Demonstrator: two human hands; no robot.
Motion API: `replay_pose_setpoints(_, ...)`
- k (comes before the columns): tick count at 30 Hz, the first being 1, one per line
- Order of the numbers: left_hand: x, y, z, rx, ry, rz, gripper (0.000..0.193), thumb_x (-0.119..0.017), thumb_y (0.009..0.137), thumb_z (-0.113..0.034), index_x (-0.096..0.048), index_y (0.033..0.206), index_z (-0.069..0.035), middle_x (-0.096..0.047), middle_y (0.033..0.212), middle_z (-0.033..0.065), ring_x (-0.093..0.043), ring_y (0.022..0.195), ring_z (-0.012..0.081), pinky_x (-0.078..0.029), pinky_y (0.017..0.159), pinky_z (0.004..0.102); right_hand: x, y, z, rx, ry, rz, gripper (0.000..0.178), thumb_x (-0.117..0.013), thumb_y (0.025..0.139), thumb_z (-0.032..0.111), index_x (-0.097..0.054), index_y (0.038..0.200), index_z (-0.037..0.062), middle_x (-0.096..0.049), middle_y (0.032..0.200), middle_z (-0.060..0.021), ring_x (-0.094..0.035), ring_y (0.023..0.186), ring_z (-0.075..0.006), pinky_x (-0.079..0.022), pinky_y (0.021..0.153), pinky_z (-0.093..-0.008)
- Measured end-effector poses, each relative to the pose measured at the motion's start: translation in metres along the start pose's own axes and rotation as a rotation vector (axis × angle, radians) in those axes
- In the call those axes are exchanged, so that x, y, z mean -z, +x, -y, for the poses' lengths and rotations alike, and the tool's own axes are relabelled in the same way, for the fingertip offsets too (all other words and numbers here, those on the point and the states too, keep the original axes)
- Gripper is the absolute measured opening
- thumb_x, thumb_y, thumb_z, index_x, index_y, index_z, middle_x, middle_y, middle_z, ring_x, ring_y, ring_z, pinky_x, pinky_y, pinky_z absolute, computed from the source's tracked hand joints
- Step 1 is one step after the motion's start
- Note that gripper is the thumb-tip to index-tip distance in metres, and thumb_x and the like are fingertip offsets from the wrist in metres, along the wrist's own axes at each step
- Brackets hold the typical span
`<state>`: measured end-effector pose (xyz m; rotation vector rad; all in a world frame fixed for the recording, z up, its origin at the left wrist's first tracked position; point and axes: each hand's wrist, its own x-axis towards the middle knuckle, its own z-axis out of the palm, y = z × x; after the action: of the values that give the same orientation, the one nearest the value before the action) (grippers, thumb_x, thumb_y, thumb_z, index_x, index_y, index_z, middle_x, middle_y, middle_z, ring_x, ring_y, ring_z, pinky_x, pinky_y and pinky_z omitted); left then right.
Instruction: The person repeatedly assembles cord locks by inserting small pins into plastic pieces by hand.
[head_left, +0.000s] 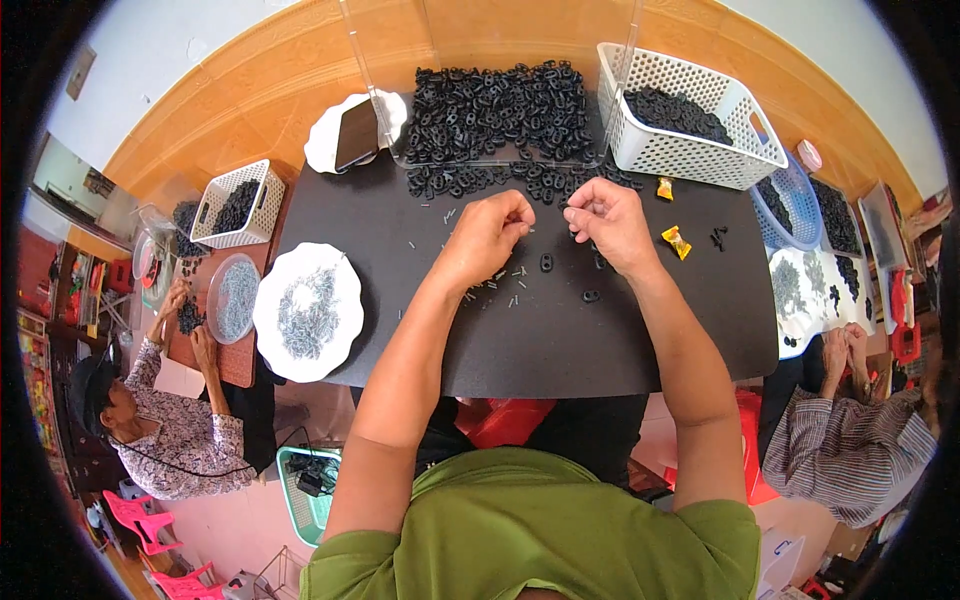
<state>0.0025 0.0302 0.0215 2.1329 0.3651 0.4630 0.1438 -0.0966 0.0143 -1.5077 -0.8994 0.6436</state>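
Observation:
Over the dark table point(560, 345) my left hand point(487, 235) is closed in a pinch, with the tip of what looks like a small metal pin point(531, 231) at its fingertips. Facing it, a little to the right, my right hand point(612, 225) pinches a small black plastic piece point(573, 230), mostly hidden by the fingers. Loose metal pins point(515, 299) lie scattered below and around my left hand. Between and below the hands rest a black two-holed oval piece point(546, 262) and another one point(591, 296). The hands are apart.
A clear bin holds a heap of black pieces point(500, 110), some spilling forward. A white basket point(690, 160) stands right of it. At left are a white plate point(343, 280) of pins and a phone point(357, 134) on another plate. Yellow-wrapped sweets point(676, 242) lie at right. Two people work at either side.

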Motion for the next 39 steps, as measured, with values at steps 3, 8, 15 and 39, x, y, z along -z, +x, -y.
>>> replay_pose_setpoints(3, -0.003, 0.000, 0.009, 0.005, -0.114, -0.009, 0.009, -0.055, 0.075, 0.008, -0.053, 0.080, 0.000, -0.053, 0.070, -0.0002, -0.048, 0.063, 0.0055, -0.041, 0.056, 0.0213, -0.003, -0.001, 0.001, 0.000, 0.004, 0.009, 0.006, -0.060, 0.076, -0.001, -0.055, 0.078, 0.0005, -0.056, 0.068, -0.0023, -0.053, 0.059, -0.0071, -0.045, 0.049, -0.0193)
replay_pose_setpoints(8, -0.002, 0.003, 0.012, 0.046, -0.238, 0.013, 0.012, -0.056, 0.075, 0.008, -0.054, 0.081, -0.002, -0.051, 0.071, -0.0042, -0.046, 0.062, 0.0015, -0.039, 0.054, 0.0170, -0.010, -0.003, -0.002, -0.002, 0.056, 0.029, 0.006, -0.059, 0.076, -0.002, -0.055, 0.079, 0.0007, -0.056, 0.069, -0.0024, -0.053, 0.058, -0.0069, -0.045, 0.048, -0.0193)
replay_pose_setpoints(15, -0.004, 0.005, 0.015, 0.036, -0.299, 0.015, 0.011, -0.057, 0.075, 0.007, -0.054, 0.082, -0.003, -0.051, 0.072, -0.0044, -0.047, 0.063, 0.0015, -0.039, 0.055, 0.0163, -0.022, -0.008, -0.006, 0.128, 0.001, 0.029, 0.010, -0.058, 0.076, -0.003, -0.057, 0.085, -0.0001, -0.053, 0.070, 0.0001, -0.050, 0.057, -0.0047, -0.044, 0.049, -0.0181)
replay_pose_setpoints(39, -0.002, 0.003, 0.008, 0.017, -0.168, -0.013, 0.005, -0.062, 0.075, 0.000, -0.057, 0.075, -0.001, -0.054, 0.066, -0.0035, -0.046, 0.058, 0.0028, -0.040, 0.052, 0.0202, -0.026, -0.007, -0.010, 0.130, -0.073, 0.029, 0.004, -0.059, 0.076, 0.001, -0.056, 0.074, -0.0010, -0.054, 0.067, -0.0016, -0.049, 0.057, -0.0057, -0.040, 0.050, -0.0207)
